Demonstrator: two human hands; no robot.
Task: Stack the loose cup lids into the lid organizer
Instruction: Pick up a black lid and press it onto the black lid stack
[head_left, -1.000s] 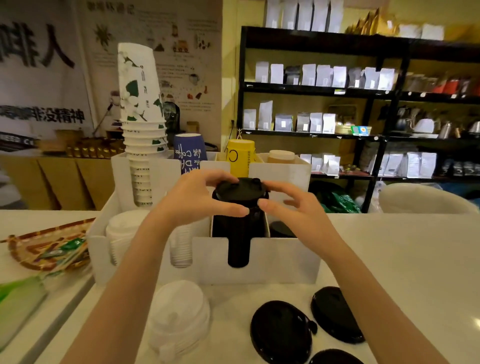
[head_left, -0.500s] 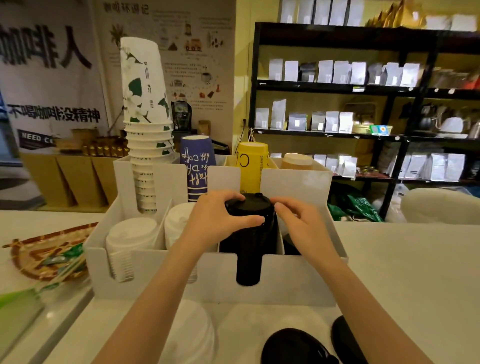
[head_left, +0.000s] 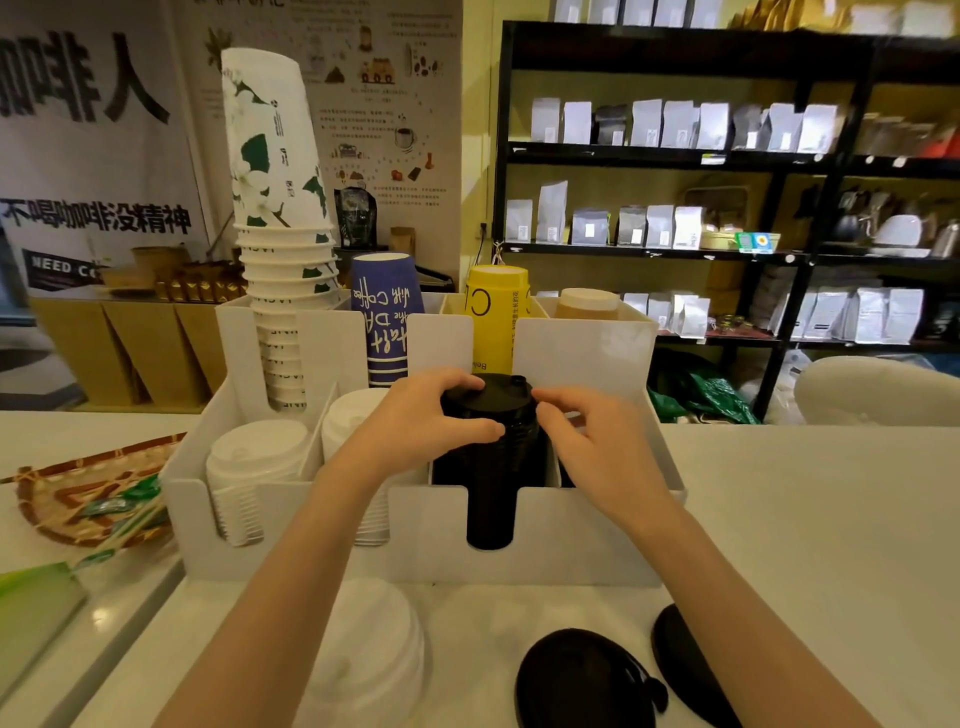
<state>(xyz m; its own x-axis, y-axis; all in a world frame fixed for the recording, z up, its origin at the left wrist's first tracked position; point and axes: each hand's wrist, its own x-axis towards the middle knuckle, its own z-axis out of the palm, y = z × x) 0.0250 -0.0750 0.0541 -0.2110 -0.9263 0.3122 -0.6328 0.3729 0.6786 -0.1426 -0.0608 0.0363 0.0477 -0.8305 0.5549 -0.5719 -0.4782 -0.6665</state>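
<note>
A white lid organizer (head_left: 582, 540) stands on the counter in front of me. Its third front slot holds a tall stack of black lids (head_left: 491, 467). My left hand (head_left: 421, 421) wraps the stack's top from the left, thumb across the front. Fingertips of my right hand (head_left: 582, 431) pinch the stack's right edge. Two white lid stacks (head_left: 254, 467) fill the slots to the left. Loose black lids (head_left: 582, 680) lie on the counter near me at the right, and a pile of white lids (head_left: 374, 649) sits near me, between my arms.
Paper cup stacks stand in the organizer's back row: tall white-green (head_left: 280, 218), blue (head_left: 384, 317), yellow (head_left: 496, 312), brown (head_left: 587, 304). A woven tray (head_left: 57, 499) with packets lies at the left. Black shelves (head_left: 727, 156) with bags fill the background.
The view has risen and closed in on the organizer. Both hands stay on the top of the black lid stack, which sits lower against the organizer's back row than a second ago.
</note>
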